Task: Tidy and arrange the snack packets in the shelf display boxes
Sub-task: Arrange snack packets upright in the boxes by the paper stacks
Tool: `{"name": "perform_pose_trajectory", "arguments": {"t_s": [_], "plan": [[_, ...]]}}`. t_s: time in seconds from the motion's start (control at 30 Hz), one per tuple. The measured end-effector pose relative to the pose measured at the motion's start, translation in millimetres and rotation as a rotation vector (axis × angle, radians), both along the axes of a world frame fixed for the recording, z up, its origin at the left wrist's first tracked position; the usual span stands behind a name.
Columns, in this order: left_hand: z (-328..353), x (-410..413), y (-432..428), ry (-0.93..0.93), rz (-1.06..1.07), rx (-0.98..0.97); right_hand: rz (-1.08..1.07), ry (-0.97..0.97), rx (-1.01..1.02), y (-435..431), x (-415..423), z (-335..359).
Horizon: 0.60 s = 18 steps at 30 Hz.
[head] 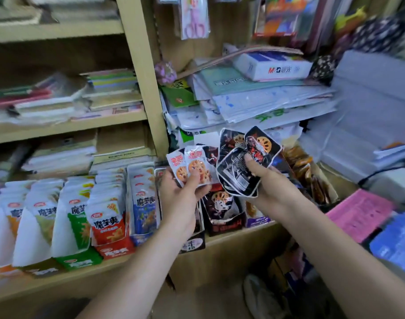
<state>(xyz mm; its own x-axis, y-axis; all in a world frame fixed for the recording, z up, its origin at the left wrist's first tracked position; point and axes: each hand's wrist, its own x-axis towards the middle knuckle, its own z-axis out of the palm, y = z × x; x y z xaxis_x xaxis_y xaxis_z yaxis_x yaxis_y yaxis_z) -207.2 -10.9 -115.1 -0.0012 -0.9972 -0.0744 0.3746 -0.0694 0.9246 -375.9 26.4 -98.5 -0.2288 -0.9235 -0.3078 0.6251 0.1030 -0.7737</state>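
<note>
Left arm: it comes up from the bottom, and the left hand (179,194) is held up in front of the shelf (58,280).
Right arm: it comes in from the bottom right, and the right hand (269,179) is just beside the left one, a bit higher.
Boxes on the left: a green box (80,261), a red box (115,250) and a blue box (139,238) stand side by side on the shelf, each full of packets standing in a row.
Black box (222,224): it sits under the two hands and holds dark packets standing up.
Left fingers: they curl round a few white packets (192,165), with the thumb pressed on the front.
Right fingers: they curl round a bunch of black packets (237,176), thumb on the front. The bunch spreads out like a fan above the black box.
</note>
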Motion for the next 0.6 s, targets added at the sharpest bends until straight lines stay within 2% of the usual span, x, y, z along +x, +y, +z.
{"name": "perform_pose_trajectory", "arguments": {"t_s": [0.07,0.2,0.4,0.53,0.6], "plan": [[-11.4,-7.5,-0.9,-0.040,-0.085,-0.002,-0.019,0.010,-0.035,-8.9,-5.0,-4.6],[-27.6,-11.3,0.8,-0.311,-0.241,-0.081,-0.031,0.125,-0.028,-13.2,-25.9,-12.9],[-19.3,-1.4,-18.9,-0.322,-0.305,-0.065,0.067,0.364,-0.153,-14.6,-56.7,-13.2],[-17.3,1.8,-35.1,-0.507,-0.428,-0.138,0.137,0.515,-0.228,-17.9,-57.0,-17.8],[-17.5,0.8,-40.2,-0.603,-0.527,-0.187,0.161,0.525,-0.252,-18.1,-53.9,-20.2]]}}
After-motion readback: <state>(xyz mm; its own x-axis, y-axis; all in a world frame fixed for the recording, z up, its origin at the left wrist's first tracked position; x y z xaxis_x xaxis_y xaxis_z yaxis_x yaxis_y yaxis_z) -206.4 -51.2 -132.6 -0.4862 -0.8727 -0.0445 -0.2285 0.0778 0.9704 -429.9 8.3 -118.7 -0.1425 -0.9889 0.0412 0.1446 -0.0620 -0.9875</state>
